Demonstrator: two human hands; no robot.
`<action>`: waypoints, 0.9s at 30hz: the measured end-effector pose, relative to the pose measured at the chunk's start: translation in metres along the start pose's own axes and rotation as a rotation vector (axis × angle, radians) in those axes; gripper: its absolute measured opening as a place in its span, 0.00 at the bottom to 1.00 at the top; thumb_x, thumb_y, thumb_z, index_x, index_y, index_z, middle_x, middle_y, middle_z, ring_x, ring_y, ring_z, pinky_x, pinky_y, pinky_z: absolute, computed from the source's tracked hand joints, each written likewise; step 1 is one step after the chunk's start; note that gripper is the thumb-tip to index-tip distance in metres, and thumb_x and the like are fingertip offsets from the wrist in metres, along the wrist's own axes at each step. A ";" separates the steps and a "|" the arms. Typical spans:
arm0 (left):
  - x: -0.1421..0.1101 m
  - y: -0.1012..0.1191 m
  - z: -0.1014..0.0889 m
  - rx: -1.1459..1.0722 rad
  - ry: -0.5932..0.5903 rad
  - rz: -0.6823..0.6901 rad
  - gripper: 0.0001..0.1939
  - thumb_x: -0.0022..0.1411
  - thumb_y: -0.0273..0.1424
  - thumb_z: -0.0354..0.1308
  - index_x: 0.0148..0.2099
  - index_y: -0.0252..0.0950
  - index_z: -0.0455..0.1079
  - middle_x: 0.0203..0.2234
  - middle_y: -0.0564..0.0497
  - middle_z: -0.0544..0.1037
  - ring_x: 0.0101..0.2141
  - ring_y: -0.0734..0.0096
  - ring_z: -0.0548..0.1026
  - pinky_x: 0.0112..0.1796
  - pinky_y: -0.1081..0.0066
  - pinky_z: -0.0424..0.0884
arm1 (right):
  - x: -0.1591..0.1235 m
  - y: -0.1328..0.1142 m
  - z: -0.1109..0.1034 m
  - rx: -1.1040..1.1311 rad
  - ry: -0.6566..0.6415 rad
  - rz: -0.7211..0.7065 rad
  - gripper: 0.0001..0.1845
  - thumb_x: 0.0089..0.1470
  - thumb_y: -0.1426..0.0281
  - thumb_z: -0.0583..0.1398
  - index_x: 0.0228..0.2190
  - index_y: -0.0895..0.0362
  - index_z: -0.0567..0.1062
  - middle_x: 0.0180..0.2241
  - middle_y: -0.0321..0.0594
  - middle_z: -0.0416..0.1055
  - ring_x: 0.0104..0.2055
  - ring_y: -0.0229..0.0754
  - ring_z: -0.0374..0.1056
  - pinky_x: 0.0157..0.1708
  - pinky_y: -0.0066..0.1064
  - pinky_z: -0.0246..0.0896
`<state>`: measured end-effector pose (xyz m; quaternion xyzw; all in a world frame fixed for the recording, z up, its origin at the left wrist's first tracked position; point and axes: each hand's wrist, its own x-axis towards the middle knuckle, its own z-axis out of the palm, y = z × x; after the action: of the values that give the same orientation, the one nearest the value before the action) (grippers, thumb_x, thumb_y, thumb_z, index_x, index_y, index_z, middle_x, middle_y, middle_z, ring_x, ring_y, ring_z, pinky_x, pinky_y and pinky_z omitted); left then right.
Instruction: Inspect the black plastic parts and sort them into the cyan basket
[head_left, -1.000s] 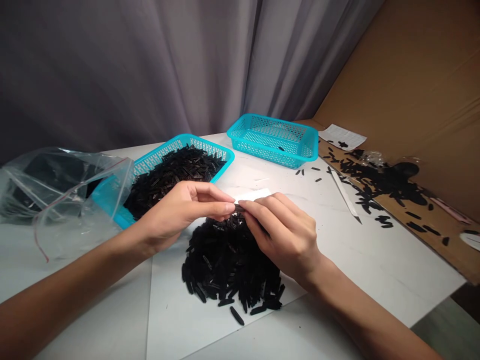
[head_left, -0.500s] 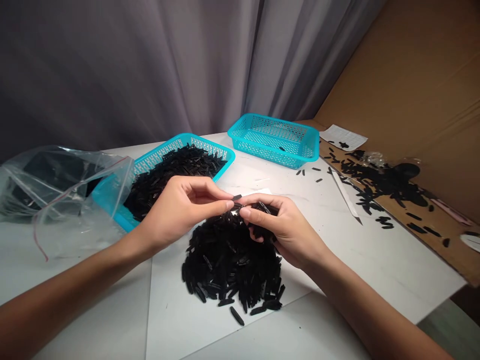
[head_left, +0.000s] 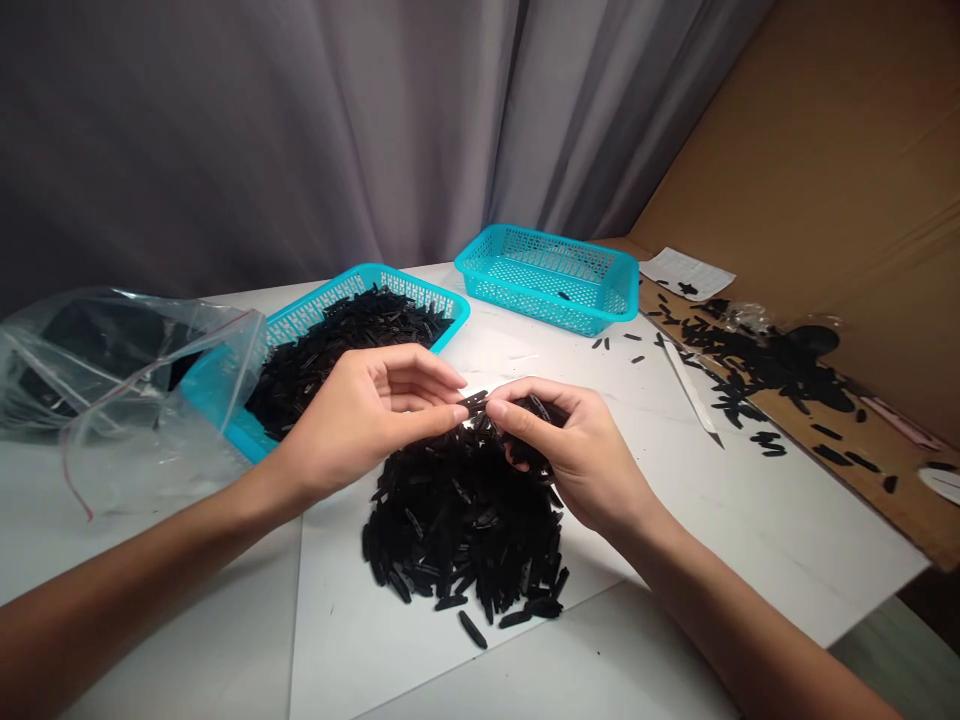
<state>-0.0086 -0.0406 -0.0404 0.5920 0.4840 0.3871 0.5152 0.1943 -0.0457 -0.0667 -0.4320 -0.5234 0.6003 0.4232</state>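
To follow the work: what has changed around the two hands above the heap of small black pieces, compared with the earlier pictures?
The right hand curled inward and now holds a small clump of black pieces above the heap; the left hand rose slightly, its fingertips at the clump. The far turquoise perforated basket stayed in place.

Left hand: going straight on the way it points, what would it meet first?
The left hand would likely meet the small black elongated pieces at the right hand's fingertips, though depth is unclear.
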 end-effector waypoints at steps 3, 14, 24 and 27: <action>0.000 0.000 0.000 0.033 -0.013 0.008 0.10 0.53 0.30 0.72 0.38 0.36 0.78 0.31 0.53 0.83 0.33 0.72 0.81 0.36 0.79 0.78 | 0.000 -0.001 0.001 -0.109 0.019 -0.086 0.11 0.53 0.62 0.69 0.29 0.57 0.80 0.26 0.36 0.71 0.24 0.34 0.62 0.21 0.26 0.59; -0.009 -0.012 0.007 0.833 0.204 1.044 0.08 0.60 0.17 0.62 0.38 0.33 0.73 0.28 0.53 0.81 0.30 0.74 0.79 0.35 0.75 0.76 | 0.000 0.001 -0.002 -0.124 0.006 -0.165 0.06 0.54 0.66 0.70 0.33 0.56 0.83 0.30 0.36 0.75 0.26 0.33 0.65 0.23 0.23 0.62; 0.011 0.000 -0.047 1.208 0.401 0.766 0.15 0.61 0.28 0.67 0.50 0.36 0.74 0.41 0.48 0.81 0.39 0.58 0.78 0.40 0.62 0.73 | 0.006 0.004 -0.004 0.401 -0.080 0.229 0.13 0.58 0.63 0.67 0.38 0.60 0.83 0.26 0.35 0.65 0.26 0.31 0.59 0.20 0.19 0.53; 0.005 0.000 -0.031 0.954 0.189 0.799 0.08 0.63 0.32 0.66 0.45 0.38 0.76 0.38 0.51 0.81 0.39 0.64 0.78 0.43 0.66 0.74 | 0.005 0.006 -0.001 0.451 -0.147 0.309 0.14 0.59 0.61 0.66 0.39 0.61 0.82 0.26 0.35 0.64 0.26 0.30 0.59 0.20 0.19 0.53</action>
<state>-0.0367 -0.0284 -0.0359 0.8551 0.3882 0.3418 -0.0349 0.1932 -0.0417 -0.0736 -0.3568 -0.3337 0.7889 0.3728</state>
